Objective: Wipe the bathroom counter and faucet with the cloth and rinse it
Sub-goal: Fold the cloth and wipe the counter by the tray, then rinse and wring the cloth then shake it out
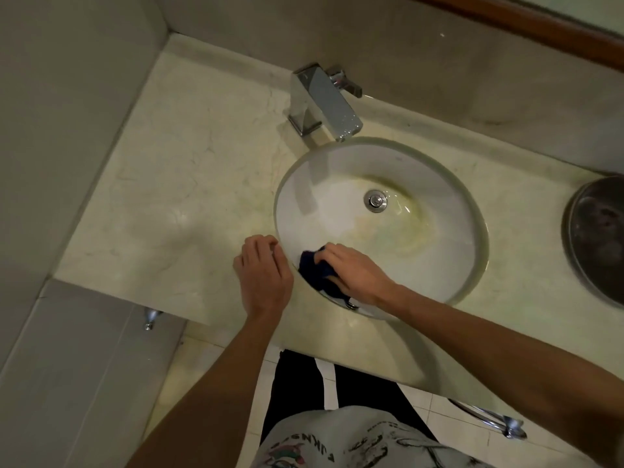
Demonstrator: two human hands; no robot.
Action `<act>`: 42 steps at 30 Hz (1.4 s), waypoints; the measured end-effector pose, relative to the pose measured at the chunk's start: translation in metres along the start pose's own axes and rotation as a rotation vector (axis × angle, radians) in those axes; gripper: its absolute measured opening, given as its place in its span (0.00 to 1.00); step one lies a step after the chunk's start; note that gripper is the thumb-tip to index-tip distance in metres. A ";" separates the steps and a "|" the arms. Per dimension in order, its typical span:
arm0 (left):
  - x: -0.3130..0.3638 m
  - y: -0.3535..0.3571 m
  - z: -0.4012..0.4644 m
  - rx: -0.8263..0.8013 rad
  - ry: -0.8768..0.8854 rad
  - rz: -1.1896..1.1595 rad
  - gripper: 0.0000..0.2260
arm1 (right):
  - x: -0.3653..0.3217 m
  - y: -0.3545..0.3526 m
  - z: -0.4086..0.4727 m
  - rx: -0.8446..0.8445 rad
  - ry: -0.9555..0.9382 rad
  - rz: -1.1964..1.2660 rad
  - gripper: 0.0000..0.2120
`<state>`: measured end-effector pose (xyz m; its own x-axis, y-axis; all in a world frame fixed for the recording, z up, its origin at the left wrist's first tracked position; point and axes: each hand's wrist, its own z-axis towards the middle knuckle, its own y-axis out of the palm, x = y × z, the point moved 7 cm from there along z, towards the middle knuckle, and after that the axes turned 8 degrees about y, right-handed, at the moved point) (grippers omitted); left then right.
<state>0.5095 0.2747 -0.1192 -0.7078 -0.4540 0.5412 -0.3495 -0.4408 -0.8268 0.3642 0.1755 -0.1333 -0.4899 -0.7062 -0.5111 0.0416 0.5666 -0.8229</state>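
A dark blue cloth (315, 270) lies bunched against the near-left inner wall of the white round sink (422, 265). My right hand (354, 270) grips it, fingers curled over the cloth. My left hand (265, 275) rests on the cream marble counter (175, 197) at the sink's left rim, its fingers bent and holding nothing. The square chrome faucet (320, 99) stands at the back of the counter behind the sink, with no water running. The drain plug (375, 200) sits in the middle of the basin.
A round metal pan (597, 238) sits on the counter at the far right. Walls close the counter at the left and back. A chrome towel rail (496, 422) hangs under the counter's front edge at the right. A small chrome valve (150, 319) sticks out below the left end.
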 end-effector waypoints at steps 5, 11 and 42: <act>-0.001 0.000 0.000 -0.005 -0.004 0.013 0.08 | -0.016 -0.015 0.070 0.156 0.180 0.211 0.13; -0.005 0.002 0.001 -0.013 -0.032 -0.039 0.08 | 0.013 -0.070 0.122 0.363 0.374 0.340 0.11; 0.173 0.056 0.097 -0.319 -0.234 -0.676 0.27 | 0.092 -0.136 -0.012 0.517 0.359 0.741 0.10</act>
<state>0.4270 0.0959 -0.0566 -0.1432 -0.3332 0.9319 -0.8431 -0.4522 -0.2912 0.3028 0.0379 -0.0653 -0.4187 -0.0253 -0.9078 0.7819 0.4983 -0.3746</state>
